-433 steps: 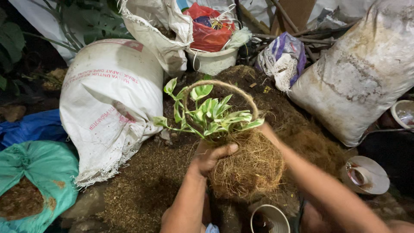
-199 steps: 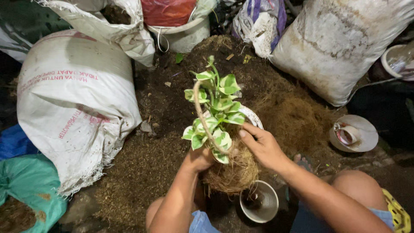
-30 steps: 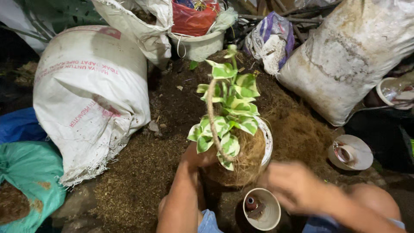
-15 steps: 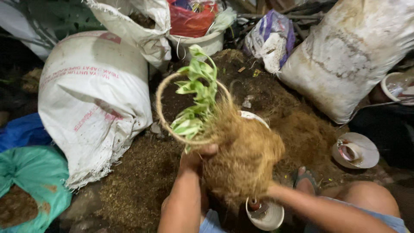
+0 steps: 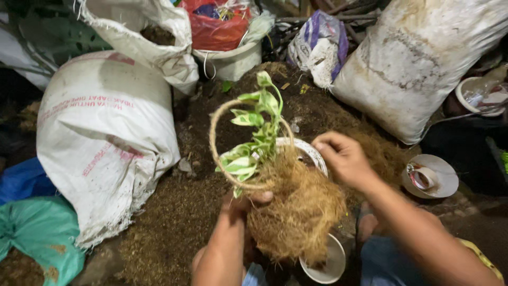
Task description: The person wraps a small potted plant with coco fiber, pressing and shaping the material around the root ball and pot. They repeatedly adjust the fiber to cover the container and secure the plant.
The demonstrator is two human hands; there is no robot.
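Gripping the coconut-fibre basket (image 5: 296,212) at its 9 o'clock rim, the left hand (image 5: 243,204) is closed tight; right hand (image 5: 344,159), at 2 o'clock, pinches the white rim (image 5: 309,151)

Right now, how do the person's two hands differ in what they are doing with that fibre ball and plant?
The left hand grips the coconut-fibre ball from below, by its twine loop; the right hand sits higher, fingers curled at the ball's upper edge. The left hand carries it; the right only touches. Both are bare.
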